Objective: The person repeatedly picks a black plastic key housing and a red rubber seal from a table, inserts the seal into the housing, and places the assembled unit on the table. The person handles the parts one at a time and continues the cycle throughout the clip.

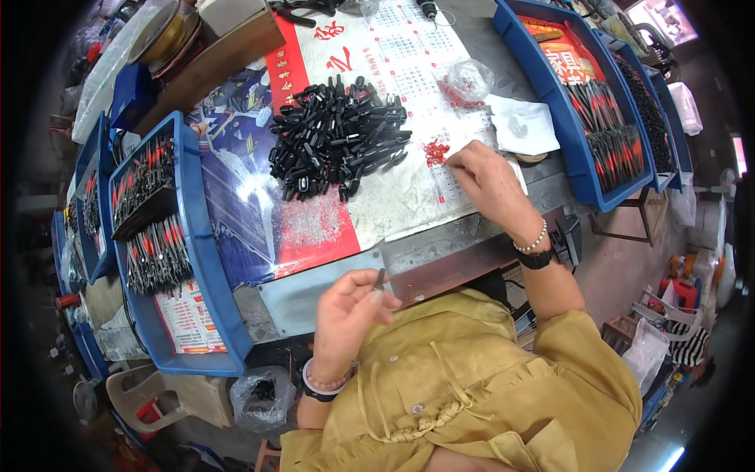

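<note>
My left hand point(346, 313) is near the table's front edge, thumb and fingers pinched on a small dark part point(380, 278) that sticks up from the fingertips. My right hand point(489, 182) rests over the printed sheet, its fingertips closed beside a small group of red pieces point(435, 152). Whatever those fingertips hold, if anything, is hidden. Left of the red pieces lies a large heap of small black plastic parts point(334, 134), some with a long slot. Tiny clear bits point(314, 223) are scattered below the heap on the red border of the sheet.
Blue trays with rows of slim black-and-red parts stand at the left point(193, 236) and right point(554, 118). A clear plastic bag point(469, 79) and white paper point(523, 124) lie beyond my right hand. A wooden board point(212, 67) and wire spool point(163, 33) are far left.
</note>
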